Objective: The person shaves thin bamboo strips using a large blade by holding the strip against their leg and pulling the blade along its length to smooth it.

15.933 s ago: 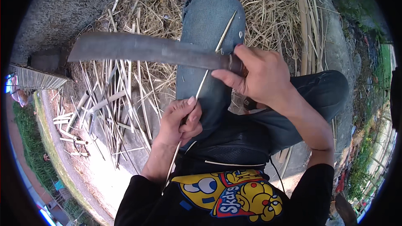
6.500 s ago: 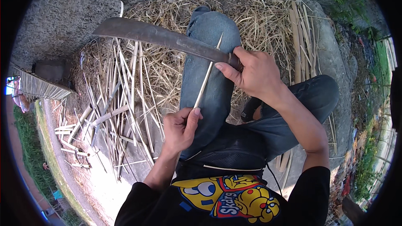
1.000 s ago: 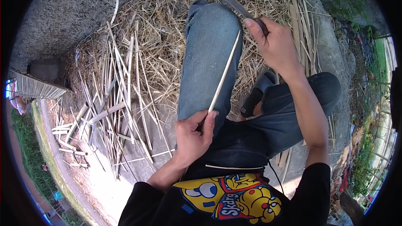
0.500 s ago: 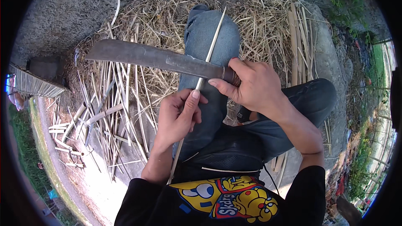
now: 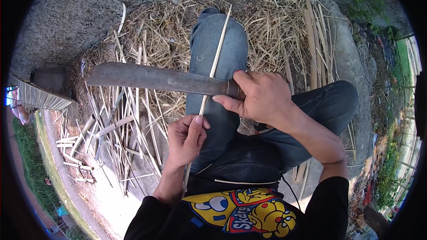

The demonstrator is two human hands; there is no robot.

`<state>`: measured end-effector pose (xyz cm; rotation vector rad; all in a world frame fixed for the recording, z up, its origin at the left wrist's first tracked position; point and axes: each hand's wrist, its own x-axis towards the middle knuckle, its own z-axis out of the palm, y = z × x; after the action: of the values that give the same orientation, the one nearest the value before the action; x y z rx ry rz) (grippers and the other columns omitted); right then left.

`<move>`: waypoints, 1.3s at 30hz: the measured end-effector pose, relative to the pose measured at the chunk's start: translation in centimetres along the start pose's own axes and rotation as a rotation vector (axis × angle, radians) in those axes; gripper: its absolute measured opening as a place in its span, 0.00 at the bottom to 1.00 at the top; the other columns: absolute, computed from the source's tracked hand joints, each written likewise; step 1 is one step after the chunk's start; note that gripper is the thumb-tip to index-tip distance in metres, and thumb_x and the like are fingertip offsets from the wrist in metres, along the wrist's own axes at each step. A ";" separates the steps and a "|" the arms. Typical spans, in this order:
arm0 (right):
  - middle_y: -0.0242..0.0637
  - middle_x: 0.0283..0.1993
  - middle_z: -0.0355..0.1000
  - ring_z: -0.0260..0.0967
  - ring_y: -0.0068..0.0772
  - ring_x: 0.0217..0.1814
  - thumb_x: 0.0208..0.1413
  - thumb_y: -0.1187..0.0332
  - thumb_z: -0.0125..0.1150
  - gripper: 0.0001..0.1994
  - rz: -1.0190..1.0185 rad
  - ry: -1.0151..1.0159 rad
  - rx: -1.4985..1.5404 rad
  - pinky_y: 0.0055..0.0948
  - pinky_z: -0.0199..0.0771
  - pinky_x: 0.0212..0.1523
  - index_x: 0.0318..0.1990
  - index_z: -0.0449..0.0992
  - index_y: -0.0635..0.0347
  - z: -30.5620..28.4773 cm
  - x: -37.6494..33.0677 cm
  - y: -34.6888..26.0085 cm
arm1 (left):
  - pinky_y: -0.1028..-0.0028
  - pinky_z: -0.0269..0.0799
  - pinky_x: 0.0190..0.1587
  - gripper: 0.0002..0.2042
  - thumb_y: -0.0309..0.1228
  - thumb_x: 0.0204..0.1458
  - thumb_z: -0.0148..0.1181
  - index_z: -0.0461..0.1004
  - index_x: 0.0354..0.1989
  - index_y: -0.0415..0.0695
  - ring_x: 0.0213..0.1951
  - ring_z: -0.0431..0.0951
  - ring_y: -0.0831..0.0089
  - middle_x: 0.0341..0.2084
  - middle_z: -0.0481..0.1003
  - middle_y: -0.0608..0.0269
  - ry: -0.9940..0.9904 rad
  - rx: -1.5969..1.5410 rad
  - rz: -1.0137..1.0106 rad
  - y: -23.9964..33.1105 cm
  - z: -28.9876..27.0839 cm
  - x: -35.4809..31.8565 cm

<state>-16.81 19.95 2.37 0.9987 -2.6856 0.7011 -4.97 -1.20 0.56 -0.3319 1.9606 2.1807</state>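
My right hand is wrapped round the handle of a machete, its thumb against the base of the blade. The long dark blade points left across my jeans-clad leg. A thin pale bamboo strip runs lengthwise over that leg and passes under the blade near the handle. Just below the blade, my left hand pinches the strip between thumb and fingers. The strip's lower end reaches back along my left forearm.
Dry shavings cover the ground beyond my knees. Several loose bamboo strips lie to the left, beside short bamboo pieces. More split lengths rest at the right. A rough grey wall stands at the back left.
The machete and both hands have shifted slightly down and left against the leg. The blade now sits lower along the bamboo strip, nearer my body. Both grips stay closed.
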 end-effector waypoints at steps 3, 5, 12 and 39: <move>0.43 0.15 0.71 0.74 0.47 0.16 0.59 0.34 0.56 0.33 0.061 0.052 0.019 0.43 0.76 0.18 0.25 0.72 0.61 -0.1 1.2 1.5 | 0.81 0.48 0.13 0.18 0.35 0.72 0.45 0.72 0.32 0.36 0.10 0.55 0.87 0.09 0.61 0.72 -0.063 -0.141 -0.009 -0.1 -0.5 -0.3; 0.43 0.15 0.70 0.75 0.48 0.17 0.59 0.34 0.56 0.33 0.173 0.073 0.043 0.44 0.76 0.19 0.24 0.72 0.60 -0.7 2.2 2.4 | 0.80 0.45 0.10 0.18 0.35 0.73 0.42 0.71 0.33 0.36 0.08 0.52 0.85 0.08 0.56 0.74 -0.140 -0.254 -0.021 -0.1 -0.7 -0.5; 0.39 0.13 0.66 0.73 0.45 0.17 0.58 0.37 0.61 0.30 -0.042 0.038 0.021 0.39 0.73 0.20 0.28 0.72 0.60 0.1 0.2 -0.1 | 0.79 0.43 0.08 0.19 0.39 0.72 0.43 0.68 0.31 0.40 0.05 0.49 0.85 0.08 0.52 0.76 -0.224 -0.652 -0.202 -0.6 -1.2 -0.7; 0.42 0.13 0.70 0.75 0.49 0.18 0.60 0.35 0.56 0.32 0.228 0.028 0.157 0.42 0.75 0.20 0.25 0.73 0.61 -1.7 3.2 2.7 | 0.81 0.43 0.08 0.17 0.38 0.72 0.44 0.67 0.31 0.42 0.05 0.49 0.85 0.08 0.51 0.77 -0.209 -0.689 -0.253 0.1 0.1 -1.2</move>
<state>-20.98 20.77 3.88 0.7138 -2.7826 0.9743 -3.85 -1.11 0.97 -0.3963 0.9543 2.5174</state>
